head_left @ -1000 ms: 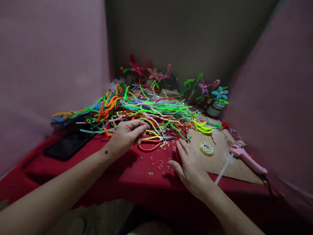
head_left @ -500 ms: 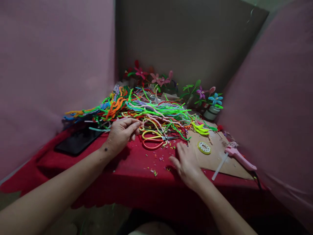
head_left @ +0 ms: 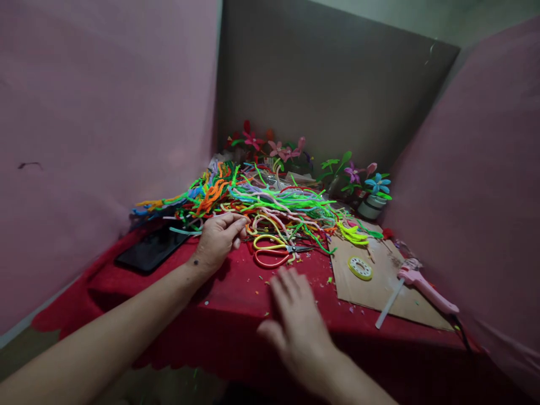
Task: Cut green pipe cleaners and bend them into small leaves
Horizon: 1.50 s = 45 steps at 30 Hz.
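My left hand (head_left: 221,239) is closed in a pinch at the front edge of the pipe cleaner heap (head_left: 278,197). Whatever is between its fingertips is too small to make out against the heap. My right hand (head_left: 297,320) is open, fingers stretched forward and thumb apart, low over the front part of the red cloth (head_left: 236,298) and holding nothing. Just beyond its fingertips lie scissors (head_left: 274,250) with yellow and red handles, their blades pointing right. Small coloured fibre scraps (head_left: 330,279) are scattered on the cloth around this hand.
At left lies a black phone (head_left: 152,247). A cardboard sheet (head_left: 354,289) at right carries a yellow tape roll (head_left: 360,268) and a pink glue gun (head_left: 430,289) with a glue stick. Pipe cleaner flowers (head_left: 377,184) stand at the back, some in a white pot (head_left: 372,207).
My right hand has moved left and nearer to me across the cloth, and some scraps under it have shifted. My left hand keeps its pinch. The view has tilted up and turned slightly left.
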Available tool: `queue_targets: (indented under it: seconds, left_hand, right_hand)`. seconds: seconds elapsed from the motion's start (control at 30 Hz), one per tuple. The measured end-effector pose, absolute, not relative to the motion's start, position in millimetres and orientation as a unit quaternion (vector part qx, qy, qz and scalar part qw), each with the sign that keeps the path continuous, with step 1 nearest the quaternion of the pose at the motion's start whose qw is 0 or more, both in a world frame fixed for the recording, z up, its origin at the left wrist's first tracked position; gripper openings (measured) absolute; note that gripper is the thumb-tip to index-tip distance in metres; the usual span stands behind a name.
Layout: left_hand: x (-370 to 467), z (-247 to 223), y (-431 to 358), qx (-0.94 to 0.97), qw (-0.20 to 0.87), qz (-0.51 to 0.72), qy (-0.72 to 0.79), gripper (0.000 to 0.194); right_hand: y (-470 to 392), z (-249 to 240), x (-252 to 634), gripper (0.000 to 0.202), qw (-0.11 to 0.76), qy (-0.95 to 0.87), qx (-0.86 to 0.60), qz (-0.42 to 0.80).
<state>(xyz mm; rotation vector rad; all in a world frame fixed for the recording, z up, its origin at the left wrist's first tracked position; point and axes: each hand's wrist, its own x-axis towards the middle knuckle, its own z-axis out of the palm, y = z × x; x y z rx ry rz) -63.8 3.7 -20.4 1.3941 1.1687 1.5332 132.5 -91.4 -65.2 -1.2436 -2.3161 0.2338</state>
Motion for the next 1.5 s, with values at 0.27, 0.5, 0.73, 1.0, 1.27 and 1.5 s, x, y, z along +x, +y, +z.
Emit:
queue_targets:
  seconds: [0.27,0.5,0.73,1.0,1.27,1.5]
  left_hand:
    - [-65.7,11.9,19.8,0.518,0.41,0.595,0.458,0.019]
    - [-62.3,21.3,64.7,0.728,0.167,0.326,0.58,0.016]
    - [-45.2,2.4,82.1,0.757,0.077,0.196,0.618,0.019]
    - [-50.2,6.4,77.0,0.754,0.035,0.198,0.626,0.022]
    - [-63.8,1.8,79.7,0.807,0.094,0.18,0.554,0.028]
    - [-72.7,0.3,77.2,0.821,-0.021,0.047,0.569,0.027]
  right_hand:
    - [-69.1,15.4,139.5,0.022,0.318,-0.845,-0.26,0.343]
    - [31.3,28.0,194.7,0.029,0.404,-0.694,-0.485,0.347]
    - [39.1,7.6,196.3,0.028,0.463,-0.64,-0.464,0.402]
    - [39.9,-11.3,204.2,0.025,0.459,-0.684,-0.462,0.328]
    - [31.4,-21.1,193.4,0.019,0.362,-0.841,-0.345,0.206]
    - [32.4,-29.3,191.6,0.02,0.341,-0.863,-0.328,0.177]
